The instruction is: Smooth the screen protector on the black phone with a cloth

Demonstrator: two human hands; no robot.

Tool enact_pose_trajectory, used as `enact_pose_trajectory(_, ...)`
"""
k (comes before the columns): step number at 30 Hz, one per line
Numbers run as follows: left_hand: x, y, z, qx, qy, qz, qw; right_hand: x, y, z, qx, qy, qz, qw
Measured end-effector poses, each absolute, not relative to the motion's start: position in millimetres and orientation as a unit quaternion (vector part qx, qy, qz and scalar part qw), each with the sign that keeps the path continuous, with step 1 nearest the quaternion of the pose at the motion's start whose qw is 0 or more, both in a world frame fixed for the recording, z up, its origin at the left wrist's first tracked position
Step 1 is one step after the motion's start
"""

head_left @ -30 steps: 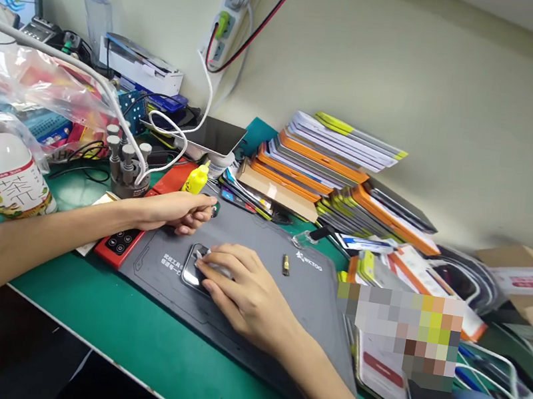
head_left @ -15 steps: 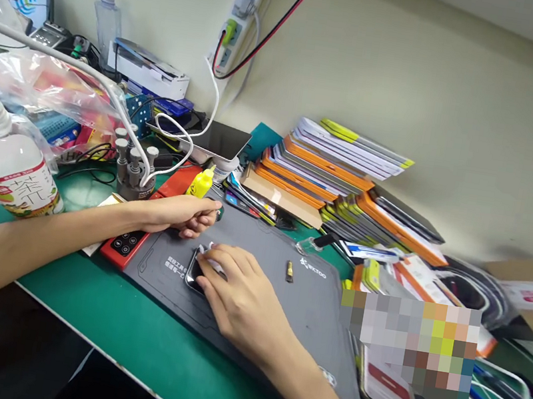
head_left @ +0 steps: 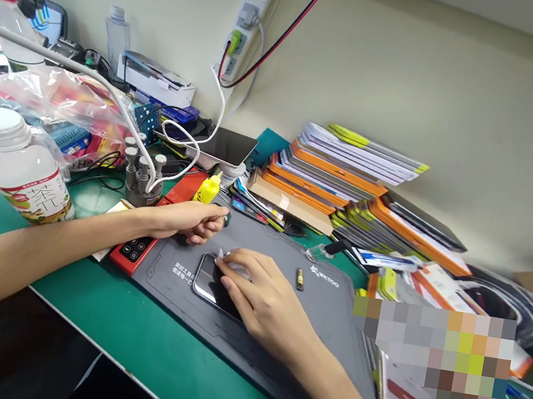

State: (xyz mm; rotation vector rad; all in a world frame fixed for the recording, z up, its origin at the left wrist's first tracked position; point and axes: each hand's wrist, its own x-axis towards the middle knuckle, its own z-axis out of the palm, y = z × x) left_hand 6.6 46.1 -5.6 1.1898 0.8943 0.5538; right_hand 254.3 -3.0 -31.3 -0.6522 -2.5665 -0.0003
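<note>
A phone [head_left: 207, 282] with a dark, glossy screen lies flat on the grey work mat [head_left: 322, 323]. My right hand [head_left: 262, 290] is over its screen, fingers pinching a crumpled white wipe [head_left: 220, 255] near the phone's top edge. Much of the phone is hidden under that hand. Left of it, my left hand [head_left: 202, 222] is closed above the mat, beside a yellow bottle [head_left: 208, 188]. A small dark green end of something pokes out from its fist; the rest is covered by the fingers.
A small gold-coloured brush head [head_left: 300, 279] and a clear glass bottle [head_left: 319, 253] are on the mat's right side. Stacked boxes [head_left: 315, 180] line the wall. At left stand a lidded plastic jar [head_left: 23, 168] and a screwdriver stand [head_left: 142, 186]. Another phone [head_left: 410, 397] lies at right.
The camera view has shifted, moving the whole scene slightly right and down. My right hand has moved slightly right across the phone, uncovering more screen. My left hand stays closed.
</note>
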Motion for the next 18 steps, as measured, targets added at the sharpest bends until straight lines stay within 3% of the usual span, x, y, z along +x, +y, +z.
enact_pose_trajectory(9, 6, 48, -12, 0.536, 0.372, 0.262, 0.711, 318, -20, -39, -0.275, -0.93, -0.033, 0.243)
enact_pose_trajectory(18, 7, 46, -5, 0.539, 0.398, 0.251, 0.699, 266, -8, -36, -0.24, -0.94, 0.021, 0.243)
